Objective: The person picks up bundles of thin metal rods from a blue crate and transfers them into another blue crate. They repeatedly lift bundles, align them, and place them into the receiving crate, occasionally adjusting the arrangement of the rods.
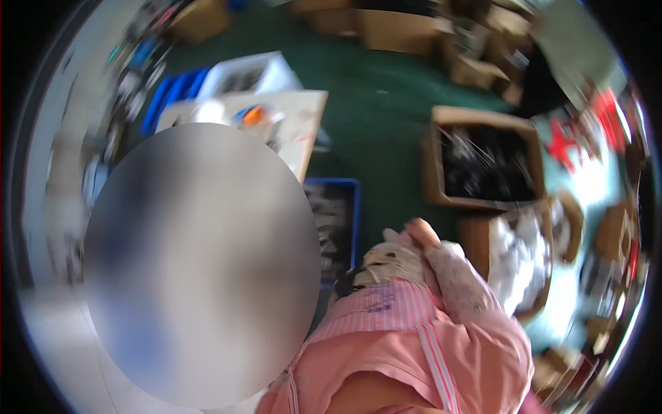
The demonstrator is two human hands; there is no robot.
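My right hand (422,233) is at the far end of a pink-and-white apron (376,303) with a cartoon animal face on it. Its fingers look curled against the cloth; motion blur hides what, if anything, they hold. The right sleeve (462,279) is pale and patterned. Nowhere does my left hand show; a large blurred oval covers the left side of the view. Just beyond the apron, to its left, a blue crate (358,221) with dark contents stands on the floor.
A pale table (312,114) at the far left bears a white bin (283,65) and small items, with blue bins (162,103) beside it. On the right, a cardboard box (433,162) holds black bagged goods; another box (476,248) holds clear plastic. More boxes (400,31) line the back.
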